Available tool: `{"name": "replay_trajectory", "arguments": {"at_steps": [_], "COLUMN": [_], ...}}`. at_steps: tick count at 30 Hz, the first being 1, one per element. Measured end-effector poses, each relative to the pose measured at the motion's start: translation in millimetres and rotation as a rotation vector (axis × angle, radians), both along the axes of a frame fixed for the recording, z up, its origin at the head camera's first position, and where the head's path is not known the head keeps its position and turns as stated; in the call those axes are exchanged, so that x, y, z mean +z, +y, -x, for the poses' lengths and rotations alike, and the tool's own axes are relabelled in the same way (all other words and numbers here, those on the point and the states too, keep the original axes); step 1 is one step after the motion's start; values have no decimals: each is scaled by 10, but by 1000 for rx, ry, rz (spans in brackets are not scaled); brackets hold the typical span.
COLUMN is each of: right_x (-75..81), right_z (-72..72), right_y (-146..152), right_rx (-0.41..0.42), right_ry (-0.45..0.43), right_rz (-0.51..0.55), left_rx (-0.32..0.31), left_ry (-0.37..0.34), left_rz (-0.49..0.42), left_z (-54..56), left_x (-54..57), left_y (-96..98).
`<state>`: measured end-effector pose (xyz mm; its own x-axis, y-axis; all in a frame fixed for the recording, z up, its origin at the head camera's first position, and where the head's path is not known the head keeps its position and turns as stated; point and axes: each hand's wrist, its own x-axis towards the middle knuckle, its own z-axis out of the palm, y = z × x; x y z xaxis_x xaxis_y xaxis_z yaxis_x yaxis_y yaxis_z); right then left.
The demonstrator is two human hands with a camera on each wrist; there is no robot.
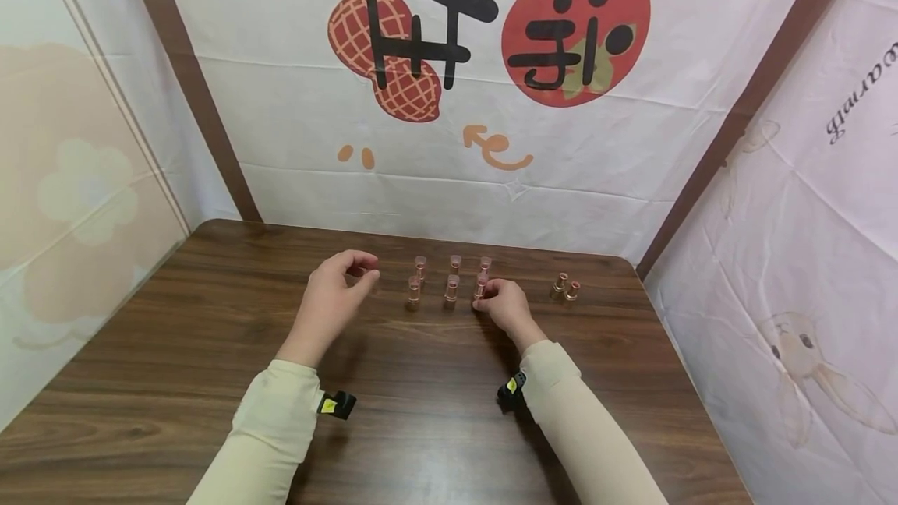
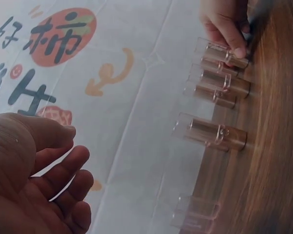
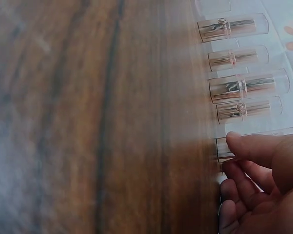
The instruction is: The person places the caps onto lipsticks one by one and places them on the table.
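Several lipstick tubes with clear caps and rose-gold bases stand upright in two short rows on the table. My right hand (image 1: 507, 306) pinches the lipstick (image 1: 480, 287) at the right end of the front row, thumb and fingers low on its sides, as the right wrist view also shows. The front-left lipstick (image 1: 414, 291) and front-middle lipstick (image 1: 451, 289) stand to its left. My left hand (image 1: 335, 294) hovers left of the rows, fingers loosely bent, nothing between them. In the left wrist view, a clear empty-looking cap (image 2: 198, 214) stands apart from the lipsticks.
Two uncapped lipsticks (image 1: 565, 287) stand together to the right of my right hand. The brown wooden table (image 1: 435, 411) ends at a printed white cloth (image 1: 295, 193) behind the rows, with cloth walls on both sides.
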<state>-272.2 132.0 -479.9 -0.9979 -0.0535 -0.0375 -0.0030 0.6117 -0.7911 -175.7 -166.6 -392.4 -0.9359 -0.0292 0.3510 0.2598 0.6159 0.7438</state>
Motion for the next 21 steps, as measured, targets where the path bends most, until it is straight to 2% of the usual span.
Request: {"name": "replay_trajectory", "arguments": {"at_steps": [7, 10, 15, 21], "right_x": [-3, 32, 95, 210], "right_z": [3, -24, -139, -321], "right_y": [1, 24, 126, 268], "right_rx": [3, -13, -54, -43], "right_ry": [-1, 10, 81, 127], "right_rz": [-15, 15, 83, 106], "left_rx": [-5, -9, -17, -5], "left_ry": [-19, -46, -89, -110], "left_rz": [8, 14, 47, 114], "left_z": [16, 34, 58, 139], "left_x": [26, 20, -1, -52], "left_y": [-94, -139, -254, -426]}}
